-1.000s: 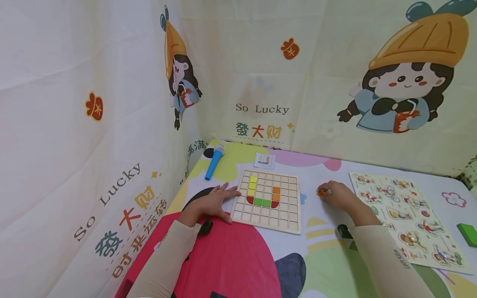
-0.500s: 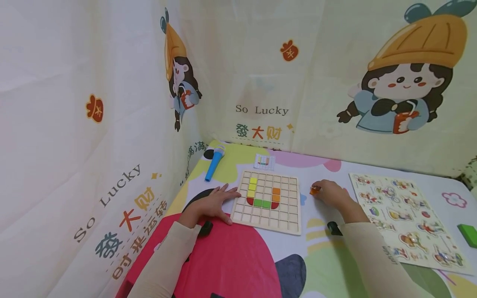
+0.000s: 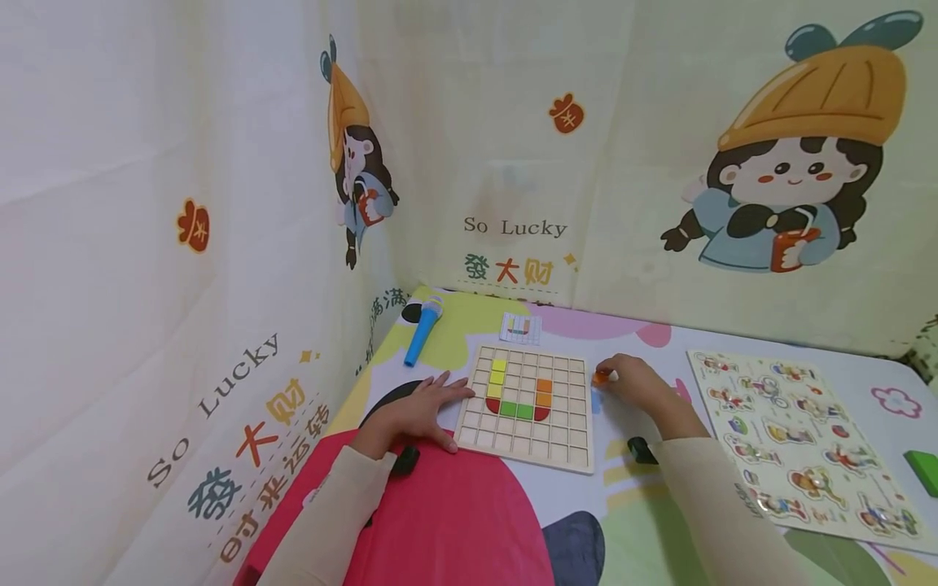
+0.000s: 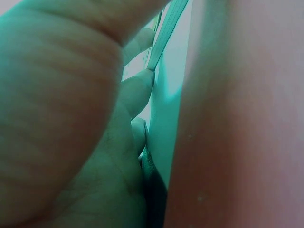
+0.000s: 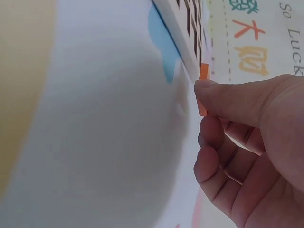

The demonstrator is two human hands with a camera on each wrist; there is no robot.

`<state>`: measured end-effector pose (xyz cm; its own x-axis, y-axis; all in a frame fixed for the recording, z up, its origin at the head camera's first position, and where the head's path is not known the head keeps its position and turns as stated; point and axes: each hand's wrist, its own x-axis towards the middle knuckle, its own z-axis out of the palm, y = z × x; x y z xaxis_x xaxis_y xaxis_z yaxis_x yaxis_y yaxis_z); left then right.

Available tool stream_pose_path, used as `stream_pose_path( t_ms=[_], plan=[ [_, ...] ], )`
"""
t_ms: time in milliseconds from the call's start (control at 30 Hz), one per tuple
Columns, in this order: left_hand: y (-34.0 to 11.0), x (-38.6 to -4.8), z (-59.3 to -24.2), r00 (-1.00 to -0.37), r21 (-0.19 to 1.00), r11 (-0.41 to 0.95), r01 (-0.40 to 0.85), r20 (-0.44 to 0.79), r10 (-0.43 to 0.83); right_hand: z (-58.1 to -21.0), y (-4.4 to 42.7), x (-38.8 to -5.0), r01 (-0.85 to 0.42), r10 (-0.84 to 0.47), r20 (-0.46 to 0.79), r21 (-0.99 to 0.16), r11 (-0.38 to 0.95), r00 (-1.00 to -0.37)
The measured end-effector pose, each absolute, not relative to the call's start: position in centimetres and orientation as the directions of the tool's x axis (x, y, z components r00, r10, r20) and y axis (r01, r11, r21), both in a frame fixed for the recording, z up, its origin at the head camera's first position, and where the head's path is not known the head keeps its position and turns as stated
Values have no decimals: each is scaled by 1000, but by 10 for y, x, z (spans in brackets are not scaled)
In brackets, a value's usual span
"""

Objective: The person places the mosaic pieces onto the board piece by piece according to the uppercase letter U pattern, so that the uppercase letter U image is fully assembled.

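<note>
A square wooden grid board (image 3: 564,443) lies on the table, its cells partly filled with coloured tiles in a U shape. Yellow tiles (image 3: 497,378) form the left side, orange tiles (image 3: 544,392) the right. Between two rounded red tiles (image 3: 541,414) at the bottom sit green tiles (image 3: 516,411). My left hand (image 3: 418,415) is spread at the board's left edge, fingertips touching it; the left wrist view shows its fingers close up. Just right of the board, my right hand (image 3: 641,387) pinches an orange tile (image 5: 203,95) between thumb and fingers, above the cloth.
Behind the board lies a small card (image 3: 520,328) printed with a similar U pattern. A blue toy microphone (image 3: 422,332) is at the back left. On the right are a picture puzzle board (image 3: 799,435) and a green block (image 3: 923,472). Printed cloth walls (image 3: 623,203) rise behind and left.
My right hand has moved left with the orange tile, towards the board's right edge. The left hand has stayed at the board's left edge. The head view has tilted slightly up.
</note>
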<state>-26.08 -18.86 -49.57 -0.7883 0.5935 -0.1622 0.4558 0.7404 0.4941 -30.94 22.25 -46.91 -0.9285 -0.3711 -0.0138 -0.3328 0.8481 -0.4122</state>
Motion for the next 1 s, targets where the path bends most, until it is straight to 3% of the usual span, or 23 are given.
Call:
stream_pose_path(
  t_ms=[667, 1000],
  plan=[
    [-187, -265, -499, -778, 483, 739, 470, -169, 605, -471, 176, -317, -252, -331, -107, -448, 858, -937],
    [-190, -263, -499, -782, 501, 730, 464, -155, 603, -470, 159, -320, -305, -377, -72, -460, 834, -923]
  ],
)
